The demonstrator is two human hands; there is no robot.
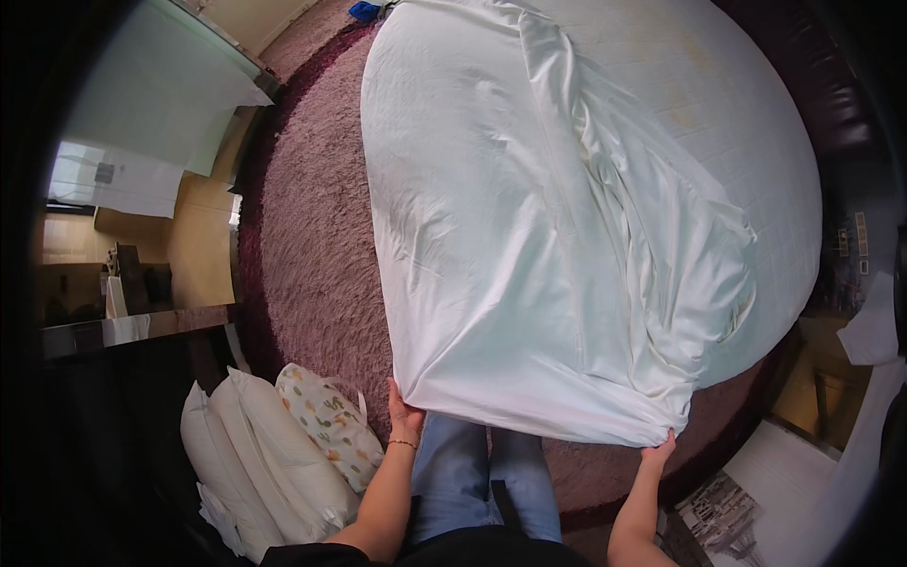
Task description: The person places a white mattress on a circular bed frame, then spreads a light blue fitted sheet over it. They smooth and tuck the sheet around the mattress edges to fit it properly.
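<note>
A white fitted sheet (489, 283) covers the left side and near end of a mattress (765, 177), with its right part bunched in loose folds. My left hand (405, 417) is at the sheet's near left corner, its fingers partly hidden beneath the edge; a thin bracelet circles that wrist. At the near right, my right hand (660, 448) grips the gathered hem. Between my hands the near edge of the sheet is drawn taut above my jeans. On the right, the bare quilted mattress top shows faint yellowish stains.
Several white pillows (262, 461) and a patterned one (329, 422) lie at the lower left. A mauve shaggy rug (319, 212) borders the bed. Glossy furniture (134, 329) stands left. A blue item (364, 11) lies beyond the mattress; a picture with a tower (730, 521) is lower right.
</note>
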